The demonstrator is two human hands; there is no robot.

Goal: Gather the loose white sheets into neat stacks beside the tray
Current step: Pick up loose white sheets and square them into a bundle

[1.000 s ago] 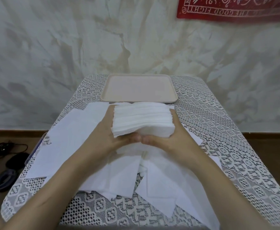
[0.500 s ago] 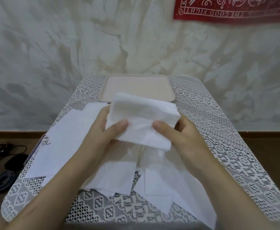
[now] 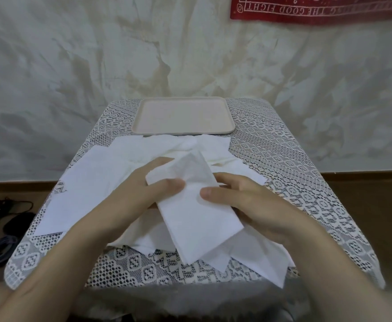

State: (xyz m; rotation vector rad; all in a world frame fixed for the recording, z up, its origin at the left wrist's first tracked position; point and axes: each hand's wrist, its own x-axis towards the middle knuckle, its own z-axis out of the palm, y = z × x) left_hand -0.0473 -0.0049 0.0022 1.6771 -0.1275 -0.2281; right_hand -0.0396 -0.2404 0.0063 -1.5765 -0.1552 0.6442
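- A pale wall point(image 3: 97, 66), streaked with beige and grey, is seen beyond the fingers point(image 3: 232, 180).
- A red banner point(image 3: 318, 10) with white lettering is hung above and right of the fingers.
- A brown floor point(image 3: 376, 205) is seen to either side of the fingers.
- The bench point(image 3: 294, 173) beneath the fingers is covered with a white lace cloth point(image 3: 144, 270).
- Dark cables point(image 3: 2, 205) and a blue coil point(image 3: 0, 252) are left on the floor, well left of the fingers.
- The room is lit softly and evenly.

Bare left hand point(image 3: 141, 191), right hand point(image 3: 255, 205)
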